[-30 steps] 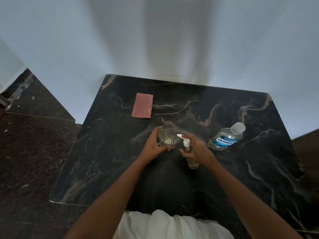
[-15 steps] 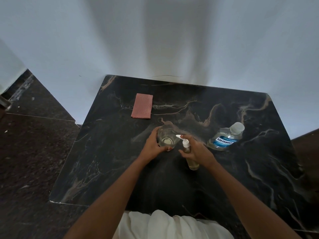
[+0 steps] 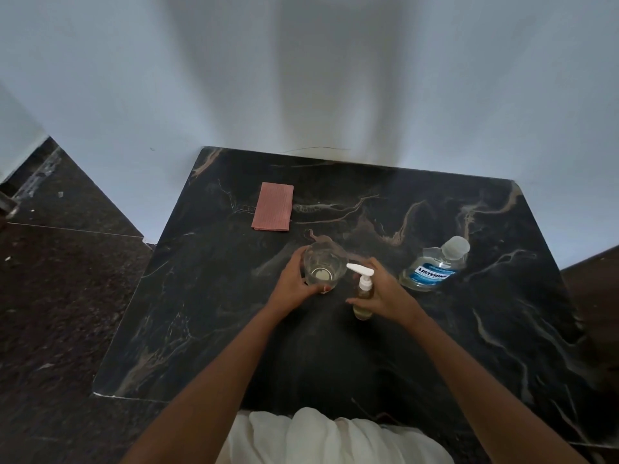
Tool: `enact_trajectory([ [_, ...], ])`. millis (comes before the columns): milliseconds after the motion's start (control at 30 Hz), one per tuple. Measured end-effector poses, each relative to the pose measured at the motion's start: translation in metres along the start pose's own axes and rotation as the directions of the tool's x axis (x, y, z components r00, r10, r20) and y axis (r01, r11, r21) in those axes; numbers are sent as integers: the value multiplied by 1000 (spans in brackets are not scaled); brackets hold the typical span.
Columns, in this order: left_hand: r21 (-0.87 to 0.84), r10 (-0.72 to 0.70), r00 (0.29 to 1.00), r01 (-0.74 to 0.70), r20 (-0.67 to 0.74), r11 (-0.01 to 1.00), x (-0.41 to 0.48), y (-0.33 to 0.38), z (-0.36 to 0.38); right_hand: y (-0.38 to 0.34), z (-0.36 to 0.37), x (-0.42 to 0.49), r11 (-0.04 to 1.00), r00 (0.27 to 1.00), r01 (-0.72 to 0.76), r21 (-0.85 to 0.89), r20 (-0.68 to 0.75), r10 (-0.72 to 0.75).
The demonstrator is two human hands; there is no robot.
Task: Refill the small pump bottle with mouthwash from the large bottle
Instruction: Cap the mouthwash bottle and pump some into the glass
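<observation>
Head view: on the dark marble table (image 3: 502,346), the capped Listerine bottle (image 3: 432,271) sits untouched toward the right edge. Mid-table, the left hand (image 3: 294,286) grips a drinking glass (image 3: 323,267). Just beside it, the right hand (image 3: 388,293) grips the small pump bottle (image 3: 363,291), its pump on. This looks like preparation; next, the pump needs unscrewing.

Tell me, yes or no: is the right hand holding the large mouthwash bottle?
No, the right hand grips the small pump bottle; the large bottle stands apart, untouched.
</observation>
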State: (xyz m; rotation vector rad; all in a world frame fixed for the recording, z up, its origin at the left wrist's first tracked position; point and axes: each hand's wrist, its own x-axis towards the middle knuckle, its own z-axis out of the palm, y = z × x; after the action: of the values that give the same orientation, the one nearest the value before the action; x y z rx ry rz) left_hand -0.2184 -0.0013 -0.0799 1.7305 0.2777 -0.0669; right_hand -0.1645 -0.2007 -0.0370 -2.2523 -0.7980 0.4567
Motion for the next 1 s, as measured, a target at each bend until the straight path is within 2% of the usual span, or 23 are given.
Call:
enact_trajectory([
  [233, 8, -10, 1000, 10, 10, 1000, -1, 2, -1, -2, -13, 4, 988, 997, -69, 141, -11, 71],
  [600, 8, -5, 1000, 5, -1, 1000, -3, 6, -1, 7, -41, 25, 981, 984, -176, 86, 1, 176],
  [800, 19, -13, 1000, 14, -9, 1000, -3, 7, 0, 7, -53, 30, 943, 982, -187, 274, 79, 172],
  [1000, -22, -21, 1000, 21, 0, 1000, -3, 5, 0, 12, -60, 29, 920, 981, -184, 347, 129, 148],
])
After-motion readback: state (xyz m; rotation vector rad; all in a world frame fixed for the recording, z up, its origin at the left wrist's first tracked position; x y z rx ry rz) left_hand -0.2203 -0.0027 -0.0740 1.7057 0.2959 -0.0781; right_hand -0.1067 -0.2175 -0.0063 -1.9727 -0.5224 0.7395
